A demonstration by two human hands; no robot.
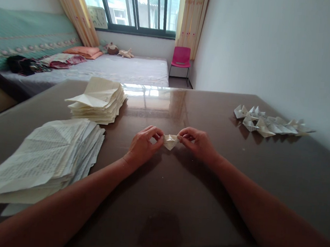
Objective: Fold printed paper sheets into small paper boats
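Observation:
Between my two hands, a small folded paper boat (170,142) is held just over the middle of the brown table (163,194). The fingertips of my left hand (145,144) pinch its left end. At its right end, my right hand (198,142) grips it between thumb and fingers. The boat is pale paper with a pointed lower edge facing me. Some of its outer ends are hidden by my fingertips.
On the left lie a stack of printed sheets (46,154) and, behind it, a stack of cream sheets (96,100). Several folded paper boats (266,124) stand at the right. Past the table are a bed (135,69) and a pink chair (181,57).

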